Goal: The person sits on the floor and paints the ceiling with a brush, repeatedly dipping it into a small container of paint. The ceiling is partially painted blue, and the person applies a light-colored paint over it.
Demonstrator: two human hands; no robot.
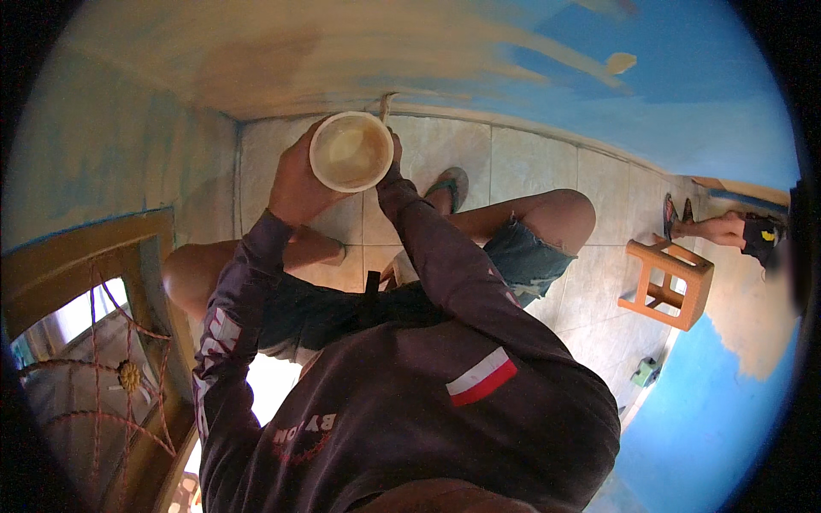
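Note:
My left hand (pixel 299 184) is wrapped round a round translucent plastic tub (pixel 326 176) with pale beige liquid, like paint, in it. The tub is seen from above, in front of the lower wall. Just right of it, my right hand (pixel 394 152) is closed, with most of its fingers hidden behind the tub. From that hand a thin pale brush-like tool (pixel 386 108) sticks up toward the base of the wall. The wall (pixel 410 60) ahead carries streaky beige paint that overlaps blue on the right.
Pale tiles (pixel 534 162) cover the floor under my bent legs. An orange-brown plastic stool (pixel 671 286) stands to the right, near another person's legs (pixel 714 229). A small green object (pixel 646 372) lies by the right wall. At left is a wooden-framed window (pixel 85 235) with rope netting.

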